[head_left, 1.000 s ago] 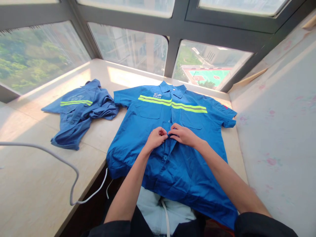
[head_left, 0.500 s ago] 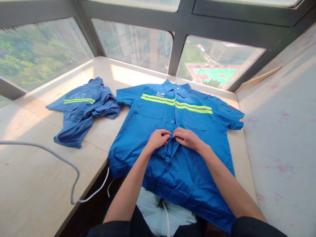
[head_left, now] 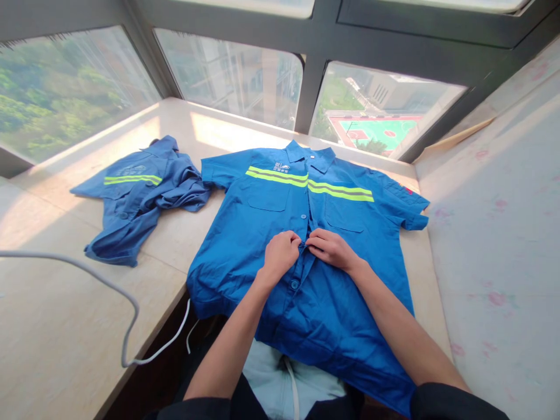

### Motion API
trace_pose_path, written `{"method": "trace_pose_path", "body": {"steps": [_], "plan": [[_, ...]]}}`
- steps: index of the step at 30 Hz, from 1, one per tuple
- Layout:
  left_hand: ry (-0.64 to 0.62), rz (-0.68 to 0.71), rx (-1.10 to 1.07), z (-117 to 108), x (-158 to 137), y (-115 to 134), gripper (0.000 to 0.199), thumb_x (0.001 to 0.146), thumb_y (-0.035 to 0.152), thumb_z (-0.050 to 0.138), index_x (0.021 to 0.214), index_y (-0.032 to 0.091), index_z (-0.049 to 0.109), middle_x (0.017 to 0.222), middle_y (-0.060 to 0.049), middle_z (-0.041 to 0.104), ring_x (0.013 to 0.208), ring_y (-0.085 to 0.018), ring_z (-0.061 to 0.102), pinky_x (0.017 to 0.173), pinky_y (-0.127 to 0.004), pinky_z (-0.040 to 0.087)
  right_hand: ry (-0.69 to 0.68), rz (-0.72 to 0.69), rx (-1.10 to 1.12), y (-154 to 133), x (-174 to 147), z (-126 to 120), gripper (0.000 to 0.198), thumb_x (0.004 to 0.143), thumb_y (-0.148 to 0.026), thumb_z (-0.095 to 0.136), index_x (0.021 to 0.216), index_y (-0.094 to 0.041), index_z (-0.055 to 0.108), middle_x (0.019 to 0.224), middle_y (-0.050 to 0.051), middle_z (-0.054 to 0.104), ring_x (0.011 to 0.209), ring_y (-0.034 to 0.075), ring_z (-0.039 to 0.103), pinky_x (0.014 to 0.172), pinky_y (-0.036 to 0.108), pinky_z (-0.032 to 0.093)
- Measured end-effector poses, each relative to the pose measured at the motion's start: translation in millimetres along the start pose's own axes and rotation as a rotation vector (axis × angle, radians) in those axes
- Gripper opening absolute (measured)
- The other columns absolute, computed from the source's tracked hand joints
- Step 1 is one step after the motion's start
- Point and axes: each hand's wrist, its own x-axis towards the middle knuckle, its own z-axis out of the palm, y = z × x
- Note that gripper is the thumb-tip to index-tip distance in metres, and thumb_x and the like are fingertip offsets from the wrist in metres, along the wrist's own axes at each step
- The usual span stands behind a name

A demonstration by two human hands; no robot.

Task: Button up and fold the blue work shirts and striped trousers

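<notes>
A blue short-sleeved work shirt [head_left: 266, 219] lies face up, its collar toward the window and its hem hanging over the near edge. Yellow-green reflective bands cross its chest. My left hand [head_left: 282, 251] pinches one side of the front opening at mid-front. Close beside it, my right hand [head_left: 330, 248] pinches the other side. The fingertips nearly meet, and they hide whatever button or hole lies between them. One button [head_left: 303, 216] shows above my hands and another button [head_left: 294, 284] below.
A second, crumpled blue shirt [head_left: 140, 192] with the same bands lies at the left on the pale ledge [head_left: 52, 309]. A white cable [head_left: 109, 283] loops over the ledge's near edge. Windows [head_left: 231, 76] stand behind, and a flowered wall [head_left: 485, 256] bounds the right side.
My left hand has turned slightly, its fingers curling closer to the right hand at the shirt's opening. The whole view has shifted a little; the shirts lie as before.
</notes>
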Motion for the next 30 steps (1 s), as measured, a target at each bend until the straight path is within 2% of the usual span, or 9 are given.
{"method": "trace_pose_path", "body": {"steps": [6,14,18,23,26,30], "plan": [[0.001,-0.015,-0.227,-1.0,0.2,1.7,0.019,0.091,0.023,0.054,0.087,0.018,0.071,0.078,-0.003,0.073,0.070,-0.016,0.068,0.069,-0.025,0.049,0.095,0.009,-0.016,-0.9,-3.6,-1.0,0.016,0.095,-0.019,0.053,0.102,-0.021,0.068,0.092,0.009,0.066,0.084,0.019,0.063,0.074,0.032,0.055],[-0.020,-0.043,-0.401,0.4,1.0,-0.3,0.018,0.089,0.023,0.055,0.085,0.017,0.071,0.067,0.000,0.069,0.056,-0.013,0.062,0.060,-0.023,0.047,0.187,-0.017,-0.032,1.3,-8.5,2.1,0.030,0.094,-0.014,0.056,0.119,-0.026,0.068,0.092,0.008,0.065,0.080,0.018,0.062,0.067,0.030,0.054],[-0.032,-0.048,-0.440,3.3,0.6,-4.0,0.018,0.089,0.024,0.055,0.082,0.017,0.070,0.062,0.001,0.066,0.052,-0.011,0.059,0.056,-0.022,0.044,0.148,-0.006,-0.037,1.9,-7.9,4.1,0.037,0.094,-0.014,0.055,0.127,-0.029,0.065,0.093,0.008,0.065,0.081,0.018,0.061,0.068,0.030,0.053],[-0.056,-0.074,-0.506,6.7,2.4,-8.9,0.014,0.088,0.024,0.056,0.081,0.016,0.066,0.058,0.003,0.061,0.049,-0.010,0.058,0.052,-0.020,0.044,0.129,-0.001,-0.034,2.6,-5.9,5.5,0.036,0.093,-0.014,0.056,0.126,-0.027,0.065,0.093,0.008,0.065,0.081,0.019,0.060,0.068,0.032,0.052],[-0.052,-0.115,-0.597,9.7,2.3,-11.3,0.009,0.085,0.021,0.059,0.093,0.017,0.062,0.067,0.003,0.065,0.049,-0.010,0.061,0.050,-0.020,0.045,0.117,0.002,-0.021,2.9,-4.9,6.7,0.032,0.094,-0.014,0.054,0.121,-0.025,0.067,0.092,0.008,0.064,0.080,0.018,0.059,0.068,0.031,0.051],[-0.028,-0.117,-0.622,13.2,1.7,-14.2,0.024,0.085,0.018,0.060,0.109,0.018,0.060,0.070,0.003,0.066,0.056,-0.011,0.066,0.055,-0.021,0.051,0.050,0.032,-0.024,2.7,-3.8,8.5,0.029,0.096,-0.016,0.050,0.118,-0.024,0.068,0.093,0.008,0.064,0.082,0.019,0.059,0.070,0.032,0.050]]}}
